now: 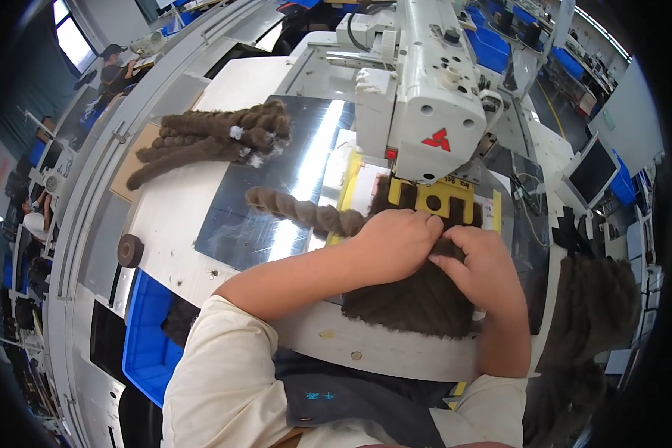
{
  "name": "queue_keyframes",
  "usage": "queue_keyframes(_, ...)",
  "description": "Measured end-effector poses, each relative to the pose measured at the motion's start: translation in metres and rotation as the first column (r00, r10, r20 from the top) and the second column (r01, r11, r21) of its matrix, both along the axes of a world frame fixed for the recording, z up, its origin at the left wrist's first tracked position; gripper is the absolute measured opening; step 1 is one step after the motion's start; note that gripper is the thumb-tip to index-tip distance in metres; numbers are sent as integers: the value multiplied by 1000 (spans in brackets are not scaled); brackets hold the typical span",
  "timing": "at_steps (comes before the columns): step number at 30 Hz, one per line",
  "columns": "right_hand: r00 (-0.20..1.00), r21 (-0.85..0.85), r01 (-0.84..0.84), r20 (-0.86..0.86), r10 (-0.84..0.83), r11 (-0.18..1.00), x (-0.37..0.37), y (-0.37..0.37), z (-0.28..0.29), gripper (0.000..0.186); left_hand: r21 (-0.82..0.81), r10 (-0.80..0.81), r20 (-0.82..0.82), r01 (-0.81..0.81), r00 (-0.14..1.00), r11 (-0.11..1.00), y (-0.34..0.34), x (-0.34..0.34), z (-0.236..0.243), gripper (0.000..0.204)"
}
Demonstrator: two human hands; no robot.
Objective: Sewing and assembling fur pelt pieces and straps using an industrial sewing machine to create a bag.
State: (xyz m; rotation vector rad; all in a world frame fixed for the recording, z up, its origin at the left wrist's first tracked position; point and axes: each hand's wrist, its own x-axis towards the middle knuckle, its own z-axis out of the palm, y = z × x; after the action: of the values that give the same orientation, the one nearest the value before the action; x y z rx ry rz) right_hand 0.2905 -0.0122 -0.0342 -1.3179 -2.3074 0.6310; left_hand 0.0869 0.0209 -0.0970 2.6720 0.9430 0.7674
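Observation:
My left hand (399,243) pinches the dark brown fur piece (403,302) just below a yellow clamp plate (452,209) under the white sewing machine head (433,89). My right hand (481,265) also grips the fur, its thumb and index finger close to my left fingertips; what lies between them is partly hidden. A twisted lighter brown fur strip (291,207) runs leftward from beside my left hand across the metal plate (239,231). Further back on the left lies a bundle of twisted brown fur strips (201,131) with bits of white fluff.
A blue bin (142,336) with dark material and a brown roll (129,250) are at the left. Dark fur pieces (590,313) hang at the right below a monitor (590,172). Co-workers (116,75) sit at machines along the left.

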Motion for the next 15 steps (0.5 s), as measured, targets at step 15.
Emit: queue_keyframes(15,962,-106,205,202,-181,973,119,18,20,29,-160,184,-408,-269,894,950,24,-41,20,32)
